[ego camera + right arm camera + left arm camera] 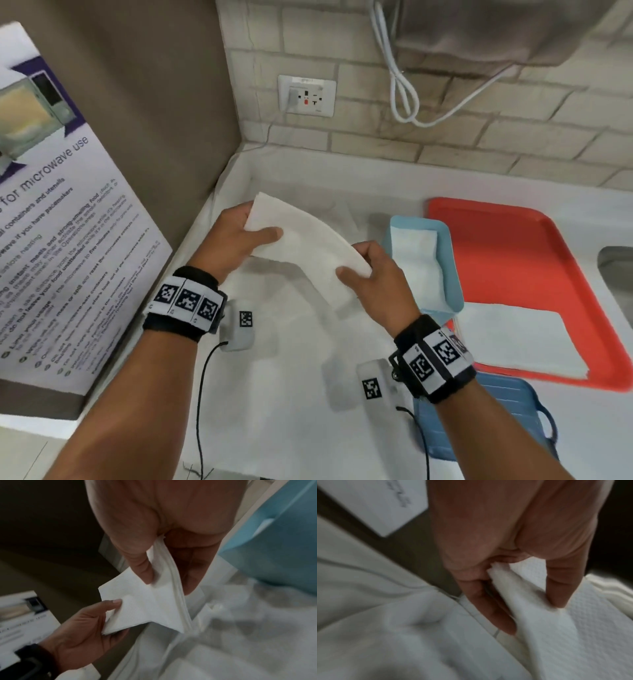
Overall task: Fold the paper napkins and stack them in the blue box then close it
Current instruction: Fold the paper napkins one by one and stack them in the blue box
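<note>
A white paper napkin (301,246) is held in the air above a white cloth (291,359) that covers the counter. One end of it is pinched by the left hand (236,236), with the thumb laid across the top face and the fingers curled beneath; in the left wrist view the layered edge of the napkin is seen clamped between thumb and fingers (489,609). The other end is pinched by the right hand (373,281) in the same manner, thumb on top and fingers below, and in the right wrist view the folded layers are seen running between thumb and fingers (190,573). The napkin is bowed slightly between the two hands.

Just to the right of the right hand, the light blue box (454,291) stands open on the counter, and a folded napkin (416,260) is seen lying inside it. The box overlaps the near left edge of a red tray (534,250). On the front part of the tray a flat stack of white napkins (517,339) is laid. A darker blue lid (507,421) lies on the counter in front of the tray, partly hidden by the right forearm. A microwave-use poster (58,219) is propped at the left, and a wall socket (306,96) is set in the brick-patterned wall behind.
</note>
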`<state>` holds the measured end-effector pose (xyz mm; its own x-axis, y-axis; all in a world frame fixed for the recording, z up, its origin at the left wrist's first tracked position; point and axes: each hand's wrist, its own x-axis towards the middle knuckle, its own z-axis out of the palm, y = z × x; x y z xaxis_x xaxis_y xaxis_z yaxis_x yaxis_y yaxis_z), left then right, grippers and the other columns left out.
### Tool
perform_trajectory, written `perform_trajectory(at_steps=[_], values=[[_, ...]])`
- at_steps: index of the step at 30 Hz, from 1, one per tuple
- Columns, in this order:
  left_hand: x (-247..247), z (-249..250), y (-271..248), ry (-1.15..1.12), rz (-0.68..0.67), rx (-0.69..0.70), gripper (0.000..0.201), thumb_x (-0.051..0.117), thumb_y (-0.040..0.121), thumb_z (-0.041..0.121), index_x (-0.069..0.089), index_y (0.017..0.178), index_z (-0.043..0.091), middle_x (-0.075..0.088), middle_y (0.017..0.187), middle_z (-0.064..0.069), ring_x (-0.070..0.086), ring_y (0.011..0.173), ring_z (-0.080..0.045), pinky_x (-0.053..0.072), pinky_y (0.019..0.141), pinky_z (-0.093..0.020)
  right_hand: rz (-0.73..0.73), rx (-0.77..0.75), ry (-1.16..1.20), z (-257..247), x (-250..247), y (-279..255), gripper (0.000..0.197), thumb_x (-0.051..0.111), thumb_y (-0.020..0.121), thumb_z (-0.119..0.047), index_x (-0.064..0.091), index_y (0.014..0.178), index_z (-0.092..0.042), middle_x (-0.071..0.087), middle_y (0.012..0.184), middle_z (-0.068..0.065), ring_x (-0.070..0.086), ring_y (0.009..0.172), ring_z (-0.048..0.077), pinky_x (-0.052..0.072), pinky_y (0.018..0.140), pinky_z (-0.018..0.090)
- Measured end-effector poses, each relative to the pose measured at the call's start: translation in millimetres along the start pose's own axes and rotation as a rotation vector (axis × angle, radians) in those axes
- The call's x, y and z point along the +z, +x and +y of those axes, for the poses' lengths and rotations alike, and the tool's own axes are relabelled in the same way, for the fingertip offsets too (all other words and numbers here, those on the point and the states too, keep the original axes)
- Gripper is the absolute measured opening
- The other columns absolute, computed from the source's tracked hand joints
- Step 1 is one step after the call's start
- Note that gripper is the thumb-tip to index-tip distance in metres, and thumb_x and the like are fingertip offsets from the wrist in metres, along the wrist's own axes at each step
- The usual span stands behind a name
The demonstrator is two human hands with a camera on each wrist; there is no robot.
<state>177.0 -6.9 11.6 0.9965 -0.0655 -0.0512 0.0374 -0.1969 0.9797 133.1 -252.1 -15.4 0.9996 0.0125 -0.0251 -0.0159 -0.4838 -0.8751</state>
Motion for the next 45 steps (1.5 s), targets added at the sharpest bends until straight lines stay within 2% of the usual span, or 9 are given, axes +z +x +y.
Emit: perform_trajectory(at_steps=[5, 10, 15, 22, 27, 31, 34, 40, 45], values=[[50.1, 34.0, 34.3, 0.257, -0.062, 0.154, 0.027, 0.08, 0.088, 0.011, 0.067, 0.11, 0.02, 0.072, 0.102, 0.001, 0.067, 0.094, -0.021, 0.054, 0.08, -0.034, -0.042, 0.072, -0.2, 8.1, -49.6, -16.6, 0.02, 0.068, 0.091, -0.027, 0.054, 0.104, -0.026, 0.066, 0.09, -0.013, 0.065, 0.086, 0.016, 0.051, 0.074, 0.032], [125.0, 36.6, 53.7, 0.312, 0.115, 0.212, 0.05, 0.086, 0.081, 0.022, 0.059, 0.122, 0.028, 0.063, 0.118, 0.006, 0.057, 0.106, -0.022, 0.048, 0.086, -0.033, -0.023, 0.256, -0.038, 28.6, -68.8, -26.0, 0.045, 0.063, 0.092, -0.019, 0.044, 0.133, -0.021, 0.062, 0.107, -0.009, 0.064, 0.099, 0.02, 0.056, 0.089, 0.051], [191.0, 25.0, 69.0, 0.209, 0.118, 0.168, 0.06, 0.084, 0.083, 0.018, 0.051, 0.134, 0.023, 0.062, 0.107, -0.006, 0.061, 0.097, -0.029, 0.052, 0.082, -0.034, 0.104, 0.269, -0.065, 46.4, -80.0, -31.2, 0.059, 0.065, 0.091, -0.018, 0.035, 0.141, -0.024, 0.063, 0.113, -0.006, 0.065, 0.098, 0.025, 0.055, 0.086, 0.048], [238.0, 10.9, 101.2, 0.652, -0.043, 0.243, 0.047, 0.073, 0.091, 0.012, 0.045, 0.128, 0.014, 0.057, 0.083, -0.005, 0.064, 0.079, -0.034, 0.05, 0.069, -0.036, 0.074, 0.31, -0.392, 52.0, -92.4, -20.2, 0.07, 0.056, 0.093, -0.027, 0.018, 0.152, -0.024, 0.062, 0.095, 0.003, 0.057, 0.084, 0.03, 0.046, 0.072, 0.037], [251.9, -3.4, 114.2, 0.953, -0.114, 0.262, 0.046, 0.072, 0.091, 0.02, 0.042, 0.126, 0.017, 0.064, 0.085, -0.002, 0.066, 0.078, -0.031, 0.039, 0.08, -0.037, -0.015, 0.329, -0.612, 50.8, -95.7, -11.8, 0.047, 0.053, 0.094, -0.025, 0.036, 0.138, -0.026, 0.056, 0.092, 0.0, 0.049, 0.083, 0.026, 0.036, 0.071, 0.033], [260.2, -4.6, 121.7, 1.151, -0.126, 0.324, 0.042, 0.071, 0.088, 0.018, 0.044, 0.12, 0.019, 0.067, 0.077, 0.0, 0.063, 0.067, -0.027, 0.03, 0.078, -0.037, -0.077, 0.302, -0.774, 53.0, -92.7, -4.7, 0.023, 0.051, 0.095, -0.024, 0.056, 0.118, -0.021, 0.068, 0.106, 0.005, 0.062, 0.095, 0.029, 0.04, 0.076, 0.034], [260.8, -4.3, 127.0, 1.246, -0.128, 0.34, 0.044, 0.074, 0.086, 0.02, 0.046, 0.119, 0.017, 0.067, 0.079, -0.001, 0.056, 0.067, -0.026, 0.03, 0.079, -0.038, -0.074, 0.272, -0.871, 58.5, -89.3, 0.1, 0.02, 0.051, 0.093, -0.028, 0.06, 0.11, -0.023, 0.069, 0.1, 0.001, 0.064, 0.092, 0.027, 0.03, 0.083, 0.041], [260.3, -6.8, 127.3, 1.328, -0.153, 0.342, 0.055, 0.074, 0.085, 0.018, 0.042, 0.13, 0.015, 0.068, 0.088, -0.005, 0.051, 0.076, -0.027, 0.035, 0.081, -0.039, -0.039, 0.226, -1.017, 65.7, -88.1, 5.7, 0.006, 0.05, 0.091, -0.025, 0.055, 0.093, -0.022, 0.059, 0.081, -0.005, 0.051, 0.071, 0.024, 0.024, 0.08, 0.041], [260.9, -4.9, 121.7, 1.371, -0.137, 0.362, 0.052, 0.074, 0.084, 0.019, 0.046, 0.127, 0.017, 0.068, 0.099, -0.005, 0.056, 0.088, -0.029, 0.032, 0.076, -0.039, 0.1, 0.139, -1.135, 63.0, -80.1, -0.5, 0.019, 0.059, 0.088, -0.034, 0.069, 0.088, -0.018, 0.056, 0.098, 0.004, 0.048, 0.088, 0.027, 0.025, 0.074, 0.04]])
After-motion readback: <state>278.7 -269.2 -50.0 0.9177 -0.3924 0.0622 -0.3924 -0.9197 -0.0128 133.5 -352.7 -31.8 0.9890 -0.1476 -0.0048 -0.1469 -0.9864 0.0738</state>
